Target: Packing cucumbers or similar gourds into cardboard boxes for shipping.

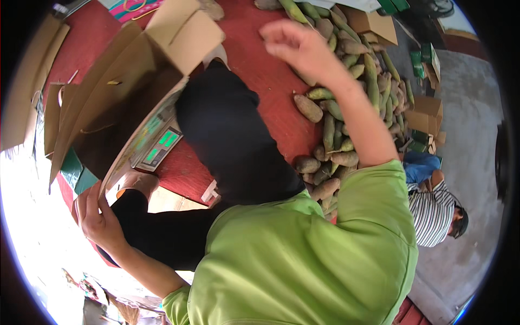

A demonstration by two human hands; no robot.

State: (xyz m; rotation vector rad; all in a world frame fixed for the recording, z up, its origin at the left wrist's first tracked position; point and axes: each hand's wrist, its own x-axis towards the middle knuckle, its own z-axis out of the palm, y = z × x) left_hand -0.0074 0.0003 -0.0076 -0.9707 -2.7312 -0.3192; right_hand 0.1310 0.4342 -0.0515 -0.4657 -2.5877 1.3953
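Observation:
My left hand (pixel 98 218) grips the lower edge of an open cardboard box (pixel 116 81), fingers wrapped on its rim. What lies in the shaded box I cannot make out. Beneath it is a digital scale (pixel 160 147) with green lit readouts, partly covered by the box. Raised over the red surface, my right hand (pixel 295 46) has loosely curled fingers with the thumb apart, and nothing shows in it. Close to that hand lies a heap of long green vegetables (pixel 371 81) mixed with brown tubers (pixel 309 108); their exact kind is unclear.
My black-trousered leg (pixel 233 124) stretches between the box and the heap, across the red surface (pixel 244 32). More cardboard boxes (pixel 425 115) stand beyond the heap at the right. A person in a striped shirt (pixel 430 216) is on the grey floor (pixel 471 108) there.

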